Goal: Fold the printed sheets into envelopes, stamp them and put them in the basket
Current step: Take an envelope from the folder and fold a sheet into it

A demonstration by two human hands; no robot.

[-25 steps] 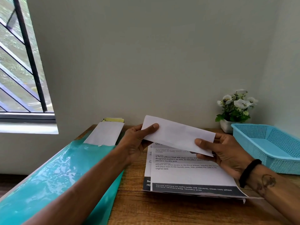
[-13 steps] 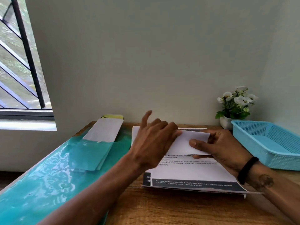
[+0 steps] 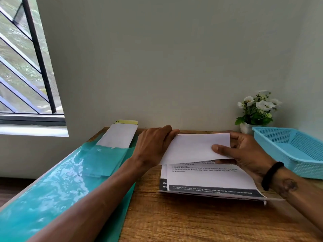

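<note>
Right hand (image 3: 244, 152) pinching a white envelope (image 3: 195, 147) at its right end, thumb on the face and fingers curled behind; left hand (image 3: 152, 145) gripping the opposite end, fingers bent over the upper left corner. Envelope held tilted just above the stack of printed sheets (image 3: 209, 180) lying under both hands on the wooden table (image 3: 192, 220). Blue basket (image 3: 297, 151) just right of the right hand (flower pot (image 3: 246, 127) behind it), teal folder (image 3: 61, 186) with more envelopes (image 3: 118, 137) left of the left hand.
</note>
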